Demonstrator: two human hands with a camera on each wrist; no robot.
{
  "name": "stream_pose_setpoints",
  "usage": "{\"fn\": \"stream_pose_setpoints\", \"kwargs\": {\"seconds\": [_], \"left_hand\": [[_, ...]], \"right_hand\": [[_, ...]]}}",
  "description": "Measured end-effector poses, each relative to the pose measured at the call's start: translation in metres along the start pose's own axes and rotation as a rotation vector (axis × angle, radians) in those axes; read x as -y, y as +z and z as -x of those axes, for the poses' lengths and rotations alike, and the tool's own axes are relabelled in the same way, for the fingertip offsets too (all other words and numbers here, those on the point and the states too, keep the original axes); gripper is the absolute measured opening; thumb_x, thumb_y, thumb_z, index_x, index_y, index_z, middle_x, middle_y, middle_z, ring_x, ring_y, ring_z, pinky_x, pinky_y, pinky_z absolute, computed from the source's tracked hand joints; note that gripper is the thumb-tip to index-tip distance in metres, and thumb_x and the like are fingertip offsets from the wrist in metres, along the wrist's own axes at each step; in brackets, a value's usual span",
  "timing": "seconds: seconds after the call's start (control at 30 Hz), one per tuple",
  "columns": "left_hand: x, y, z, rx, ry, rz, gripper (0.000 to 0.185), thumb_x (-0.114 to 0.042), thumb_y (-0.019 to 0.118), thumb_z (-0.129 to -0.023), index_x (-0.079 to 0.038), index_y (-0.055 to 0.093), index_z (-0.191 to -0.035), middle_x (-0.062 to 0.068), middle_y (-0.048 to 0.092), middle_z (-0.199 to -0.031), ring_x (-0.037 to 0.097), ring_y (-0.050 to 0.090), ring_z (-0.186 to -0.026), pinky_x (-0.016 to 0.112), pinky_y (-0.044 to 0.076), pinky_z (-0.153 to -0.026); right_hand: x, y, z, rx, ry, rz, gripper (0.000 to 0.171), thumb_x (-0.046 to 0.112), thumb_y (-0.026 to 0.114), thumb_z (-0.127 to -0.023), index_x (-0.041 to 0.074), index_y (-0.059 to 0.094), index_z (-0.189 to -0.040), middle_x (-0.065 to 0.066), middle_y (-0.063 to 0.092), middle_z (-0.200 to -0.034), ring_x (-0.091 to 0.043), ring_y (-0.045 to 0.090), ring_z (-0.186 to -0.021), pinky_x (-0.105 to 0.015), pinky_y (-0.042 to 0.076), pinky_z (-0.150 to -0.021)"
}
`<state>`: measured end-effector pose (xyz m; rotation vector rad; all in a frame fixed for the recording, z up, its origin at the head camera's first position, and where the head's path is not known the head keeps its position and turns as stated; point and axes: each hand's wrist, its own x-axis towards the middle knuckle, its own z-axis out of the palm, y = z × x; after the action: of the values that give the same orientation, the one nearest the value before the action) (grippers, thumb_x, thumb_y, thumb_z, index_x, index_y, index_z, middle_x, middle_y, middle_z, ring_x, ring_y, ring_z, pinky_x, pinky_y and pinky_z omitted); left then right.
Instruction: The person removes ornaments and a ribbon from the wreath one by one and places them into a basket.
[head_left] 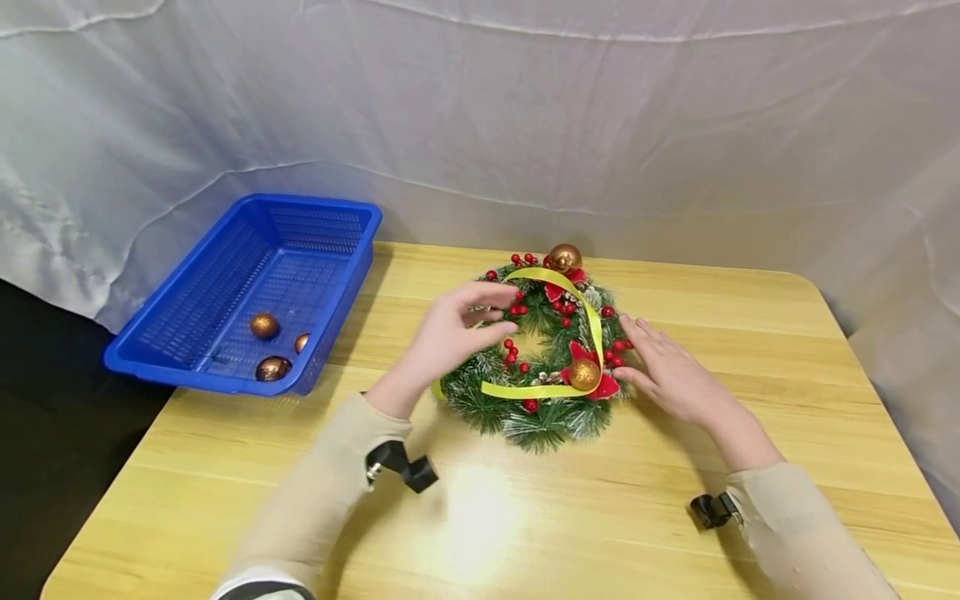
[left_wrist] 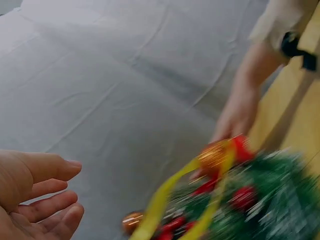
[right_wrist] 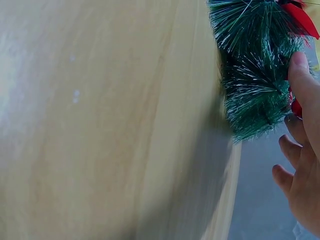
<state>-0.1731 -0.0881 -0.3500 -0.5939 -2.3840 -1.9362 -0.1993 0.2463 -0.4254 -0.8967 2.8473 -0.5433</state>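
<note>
on the wooden table lies a wreath — left hand hovers over it, fingers loosely spread; right hand rests flat against its edge.

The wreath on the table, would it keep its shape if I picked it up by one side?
The wreath probably holds its ring shape; its bristly needles look wired. The yellow ribbon arcs loosely, so it would likely flop. The gold baubles might swing or drop off.
</note>
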Motion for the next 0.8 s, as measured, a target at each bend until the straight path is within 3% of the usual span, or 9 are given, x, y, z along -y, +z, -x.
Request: {"fn": "stream_pose_setpoints", "kwargs": {"seconds": [0.17, 0.33, 0.53, 0.8], "left_hand": [[0.007, 0.039, -0.001, 0.093, -0.039, -0.027, 0.043, -0.008, 0.076, -0.081, -0.004, 0.062, -0.122, 0.008, 0.062, -0.119, 0.020, 0.059, -0.106, 0.022, 0.047, -0.092], [0.008, 0.065, -0.002, 0.160, -0.031, -0.086, 0.041, -0.011, 0.076, -0.083, -0.002, 0.063, -0.121, 0.007, 0.062, -0.117, 0.025, 0.059, -0.107, 0.019, 0.046, -0.091], [0.014, 0.081, -0.003, 0.176, 0.002, -0.232, 0.039, -0.011, 0.078, -0.080, -0.005, 0.066, -0.117, 0.003, 0.064, -0.113, 0.015, 0.062, -0.099, 0.015, 0.047, -0.086], [0.019, 0.092, -0.002, 0.200, 0.009, -0.282, 0.042, -0.007, 0.080, -0.077, -0.002, 0.066, -0.116, 0.006, 0.063, -0.112, 0.013, 0.061, -0.096, 0.013, 0.047, -0.084]], "right_hand": [[0.000, -0.001, 0.001, 0.000, 0.012, -0.004, 0.077, 0.044, 0.046, -0.099, 0.008, 0.007, -0.154, -0.010, 0.008, -0.158, -0.038, 0.011, -0.142, -0.046, 0.006, -0.115], [-0.001, -0.003, 0.001, -0.004, 0.013, -0.005, 0.077, 0.043, 0.048, -0.098, 0.009, 0.007, -0.154, -0.010, 0.009, -0.158, -0.037, 0.011, -0.142, -0.048, 0.007, -0.115], [-0.001, -0.005, 0.000, 0.000, 0.015, -0.004, 0.077, 0.045, 0.046, -0.098, 0.010, 0.006, -0.154, -0.008, 0.008, -0.158, -0.036, 0.010, -0.143, -0.048, 0.006, -0.115], [0.002, -0.004, 0.001, 0.000, 0.016, 0.006, 0.077, 0.045, 0.046, -0.098, 0.008, 0.008, -0.154, -0.009, 0.009, -0.158, -0.037, 0.013, -0.142, -0.045, 0.005, -0.116]]}}
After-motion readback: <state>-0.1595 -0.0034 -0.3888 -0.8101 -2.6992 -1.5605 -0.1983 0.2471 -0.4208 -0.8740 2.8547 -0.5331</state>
